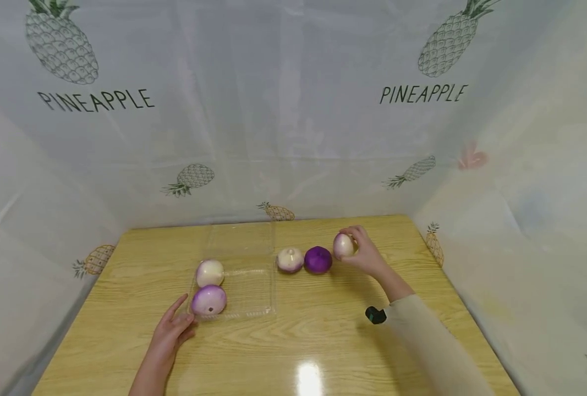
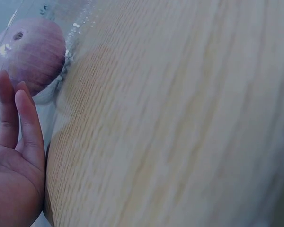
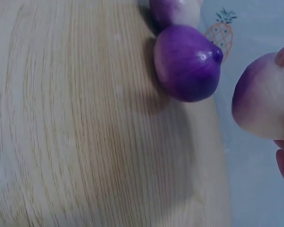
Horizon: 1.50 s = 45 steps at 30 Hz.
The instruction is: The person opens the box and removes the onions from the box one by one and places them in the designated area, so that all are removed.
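My right hand (image 1: 365, 253) grips a white-and-purple onion (image 1: 344, 246) between thumb and fingers at the right of the table; in the right wrist view this onion (image 3: 265, 99) appears raised above the wood. Beside it sit a dark purple onion (image 1: 318, 260) and a whitish onion (image 1: 290, 260). My left hand (image 1: 171, 324) rests with extended fingers at the near left corner of a clear plastic box (image 1: 248, 291). Inside the box's left half lie a pale onion (image 1: 210, 273) and a light purple onion (image 1: 209, 300), the latter close to my left fingertips (image 2: 5, 78).
The box's clear lid (image 1: 241, 237) lies folded back behind it on the wooden table (image 1: 303, 341). A white curtain (image 1: 283, 110) printed with pineapples hangs behind and along the sides. A black strap piece (image 1: 375, 315) shows at my right sleeve (image 1: 432, 341).
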Available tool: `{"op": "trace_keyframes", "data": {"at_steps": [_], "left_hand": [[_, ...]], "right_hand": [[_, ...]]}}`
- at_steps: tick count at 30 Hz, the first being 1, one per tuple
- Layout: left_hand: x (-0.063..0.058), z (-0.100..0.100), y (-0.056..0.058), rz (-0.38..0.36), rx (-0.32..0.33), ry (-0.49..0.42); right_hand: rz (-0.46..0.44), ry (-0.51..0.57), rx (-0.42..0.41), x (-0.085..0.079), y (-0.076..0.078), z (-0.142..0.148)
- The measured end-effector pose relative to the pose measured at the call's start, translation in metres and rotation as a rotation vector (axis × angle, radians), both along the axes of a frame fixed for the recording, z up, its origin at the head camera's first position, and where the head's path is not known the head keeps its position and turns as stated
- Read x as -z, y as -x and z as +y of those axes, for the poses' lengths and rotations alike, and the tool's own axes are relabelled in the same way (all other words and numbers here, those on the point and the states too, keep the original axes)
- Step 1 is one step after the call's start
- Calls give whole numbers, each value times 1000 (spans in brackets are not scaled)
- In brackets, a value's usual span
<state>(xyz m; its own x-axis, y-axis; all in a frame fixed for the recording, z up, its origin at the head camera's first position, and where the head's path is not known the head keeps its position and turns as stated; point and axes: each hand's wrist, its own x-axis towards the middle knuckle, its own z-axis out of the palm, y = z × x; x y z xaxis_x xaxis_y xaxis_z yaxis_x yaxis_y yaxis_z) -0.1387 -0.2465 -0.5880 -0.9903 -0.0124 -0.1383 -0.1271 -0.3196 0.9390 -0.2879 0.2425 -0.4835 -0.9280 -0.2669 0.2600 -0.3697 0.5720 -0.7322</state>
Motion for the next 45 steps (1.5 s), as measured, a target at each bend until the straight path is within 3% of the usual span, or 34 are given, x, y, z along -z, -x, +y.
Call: {"op": "trace_keyframes", "data": {"at_steps": [5, 14, 24, 32, 45], "left_hand": [[5, 4, 0, 8, -4, -4], [0, 0, 1, 22, -1, 33], [1, -1, 4, 21, -3, -7], [0, -4, 2, 13, 3, 25], [2, -5, 3, 4, 3, 29]], "right_hand": [[6, -122, -1, 4, 4, 11], [14, -309, 6, 18, 14, 15], [14, -353, 9, 30, 19, 14], [-59, -375, 29, 35, 16, 9], [-85, -377, 69, 44, 17, 11]]}}
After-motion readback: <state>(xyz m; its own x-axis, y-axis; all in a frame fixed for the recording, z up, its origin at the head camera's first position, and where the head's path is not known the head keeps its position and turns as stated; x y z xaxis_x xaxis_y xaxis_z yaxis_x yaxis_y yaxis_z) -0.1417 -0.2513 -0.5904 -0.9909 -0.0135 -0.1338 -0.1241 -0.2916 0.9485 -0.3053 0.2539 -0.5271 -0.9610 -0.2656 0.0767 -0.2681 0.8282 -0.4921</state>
